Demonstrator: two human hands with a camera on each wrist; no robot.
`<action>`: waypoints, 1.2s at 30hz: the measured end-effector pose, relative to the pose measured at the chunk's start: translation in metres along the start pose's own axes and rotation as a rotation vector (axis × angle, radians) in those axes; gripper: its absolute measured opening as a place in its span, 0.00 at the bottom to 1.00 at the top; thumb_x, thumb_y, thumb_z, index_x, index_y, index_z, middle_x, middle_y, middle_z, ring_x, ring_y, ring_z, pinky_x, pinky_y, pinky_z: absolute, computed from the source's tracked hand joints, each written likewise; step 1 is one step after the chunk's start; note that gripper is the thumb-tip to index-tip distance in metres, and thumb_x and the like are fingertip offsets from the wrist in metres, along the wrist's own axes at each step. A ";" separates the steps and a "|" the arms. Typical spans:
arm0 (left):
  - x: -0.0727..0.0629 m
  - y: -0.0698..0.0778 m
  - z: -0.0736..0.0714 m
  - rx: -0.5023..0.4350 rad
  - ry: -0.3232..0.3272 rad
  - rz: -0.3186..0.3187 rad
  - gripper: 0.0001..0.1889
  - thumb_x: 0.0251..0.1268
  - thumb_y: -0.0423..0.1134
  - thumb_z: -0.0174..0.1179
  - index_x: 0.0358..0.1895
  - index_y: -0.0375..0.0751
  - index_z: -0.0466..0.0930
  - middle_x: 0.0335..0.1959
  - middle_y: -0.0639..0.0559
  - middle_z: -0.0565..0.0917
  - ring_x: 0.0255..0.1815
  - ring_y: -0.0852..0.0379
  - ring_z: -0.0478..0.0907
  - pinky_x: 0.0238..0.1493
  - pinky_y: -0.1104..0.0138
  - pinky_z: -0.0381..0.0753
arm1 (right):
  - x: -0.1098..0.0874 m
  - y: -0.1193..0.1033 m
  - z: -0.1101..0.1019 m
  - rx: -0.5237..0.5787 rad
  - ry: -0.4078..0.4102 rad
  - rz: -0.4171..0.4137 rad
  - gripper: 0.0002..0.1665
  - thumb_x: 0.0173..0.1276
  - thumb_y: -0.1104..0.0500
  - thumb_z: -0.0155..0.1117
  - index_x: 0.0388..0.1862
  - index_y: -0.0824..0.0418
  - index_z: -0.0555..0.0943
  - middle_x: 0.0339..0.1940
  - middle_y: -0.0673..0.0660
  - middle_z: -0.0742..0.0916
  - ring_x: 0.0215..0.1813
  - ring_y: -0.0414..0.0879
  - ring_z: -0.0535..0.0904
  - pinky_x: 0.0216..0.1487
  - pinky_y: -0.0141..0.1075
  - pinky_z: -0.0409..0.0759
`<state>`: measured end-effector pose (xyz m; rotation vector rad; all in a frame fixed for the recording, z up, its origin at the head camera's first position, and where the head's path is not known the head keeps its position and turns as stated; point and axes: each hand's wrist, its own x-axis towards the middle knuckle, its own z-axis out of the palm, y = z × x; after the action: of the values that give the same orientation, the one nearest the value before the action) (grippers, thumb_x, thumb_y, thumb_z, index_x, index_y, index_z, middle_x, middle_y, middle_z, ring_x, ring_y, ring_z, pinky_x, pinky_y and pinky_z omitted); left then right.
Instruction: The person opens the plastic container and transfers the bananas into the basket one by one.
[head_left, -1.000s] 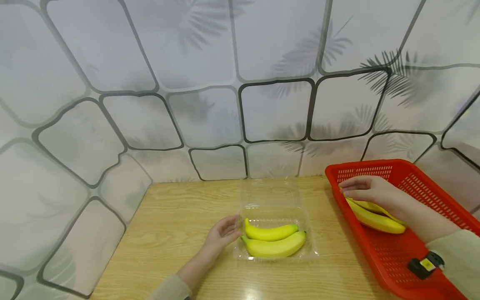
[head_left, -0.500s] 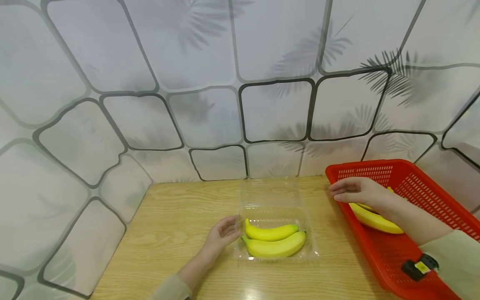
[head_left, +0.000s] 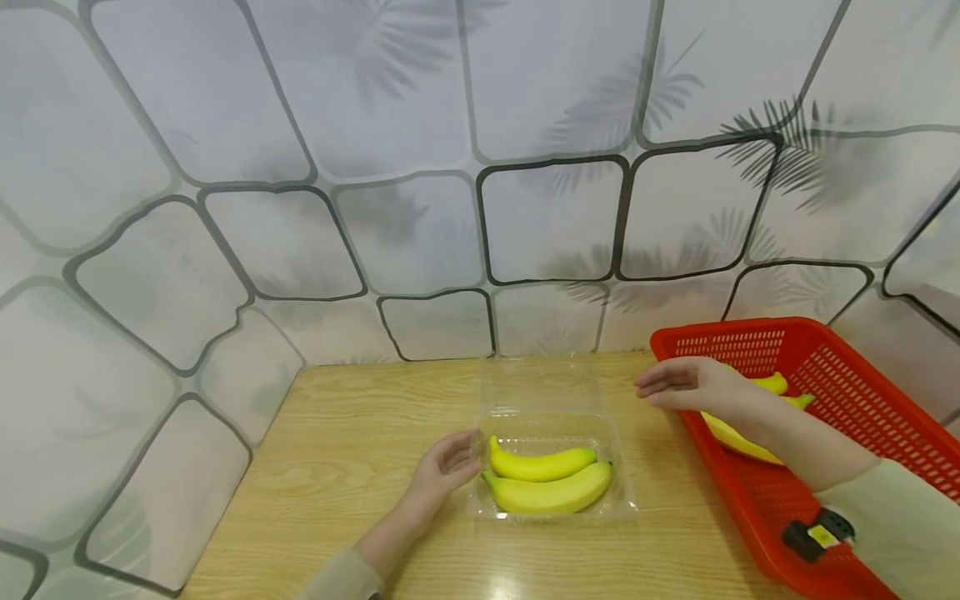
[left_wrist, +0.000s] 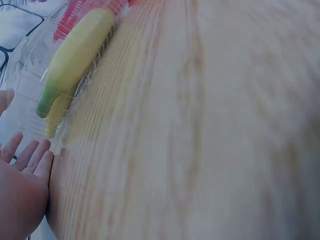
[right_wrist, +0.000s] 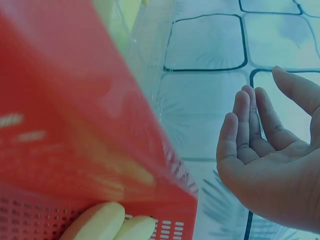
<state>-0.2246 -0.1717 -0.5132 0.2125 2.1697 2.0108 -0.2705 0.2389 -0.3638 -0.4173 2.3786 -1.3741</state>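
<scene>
My left hand (head_left: 442, 468) rests beside the left wall of a clear plastic clamshell box (head_left: 555, 427), its fingers loosely bent and holding nothing. Whether the fingertips touch the plastic, I cannot tell. Inside the box lie two bananas, a rear banana (head_left: 543, 467) and a front banana (head_left: 551, 493); the hinged lid (head_left: 540, 383) stands raised behind. Over the left rim of a red basket (head_left: 847, 371) hovers my right hand (head_left: 697, 387), empty, with relaxed fingers reaching past the rim. Under that arm, partly hidden, are several bananas (head_left: 738, 437) in the basket.
The wooden table (head_left: 360, 417) meets a patterned wall (head_left: 420, 233) at the back. The basket fills the right side, its raised rim between its bananas and the clamshell box. A small black camera (head_left: 817, 533) sits on my right wrist.
My right hand has moved left from over the bananas in the basket to past its rim, uncovering more banana ends. My left hand and the box with its two bananas have stayed put.
</scene>
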 end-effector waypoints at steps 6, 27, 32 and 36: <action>0.001 0.000 0.001 0.009 0.007 -0.006 0.30 0.74 0.30 0.64 0.75 0.26 0.67 0.78 0.30 0.70 0.76 0.33 0.71 0.73 0.71 0.78 | 0.005 -0.003 0.009 -0.002 -0.033 -0.008 0.28 0.78 0.55 0.68 0.68 0.73 0.78 0.59 0.61 0.90 0.53 0.32 0.86 0.54 0.24 0.84; 0.001 0.000 -0.001 0.001 -0.023 0.006 0.31 0.75 0.31 0.64 0.76 0.24 0.65 0.78 0.29 0.69 0.76 0.32 0.70 0.73 0.74 0.78 | 0.018 -0.018 0.047 0.116 -0.146 -0.117 0.25 0.75 0.60 0.71 0.63 0.76 0.80 0.56 0.65 0.91 0.52 0.38 0.88 0.56 0.25 0.85; 0.001 0.000 -0.001 -0.006 -0.013 0.006 0.31 0.74 0.30 0.63 0.75 0.25 0.66 0.78 0.29 0.69 0.76 0.33 0.71 0.71 0.76 0.78 | 0.022 -0.020 0.053 0.130 -0.178 -0.125 0.26 0.74 0.60 0.71 0.63 0.77 0.80 0.56 0.64 0.91 0.51 0.35 0.88 0.57 0.24 0.84; 0.001 -0.001 -0.001 -0.012 -0.011 0.000 0.30 0.74 0.30 0.63 0.75 0.25 0.66 0.78 0.29 0.69 0.76 0.32 0.71 0.71 0.77 0.78 | 0.025 -0.020 0.059 0.130 -0.190 -0.132 0.26 0.74 0.60 0.72 0.62 0.77 0.80 0.55 0.66 0.91 0.51 0.36 0.88 0.56 0.24 0.84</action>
<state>-0.2258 -0.1724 -0.5137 0.2210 2.1507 2.0175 -0.2653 0.1735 -0.3776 -0.6472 2.1285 -1.4664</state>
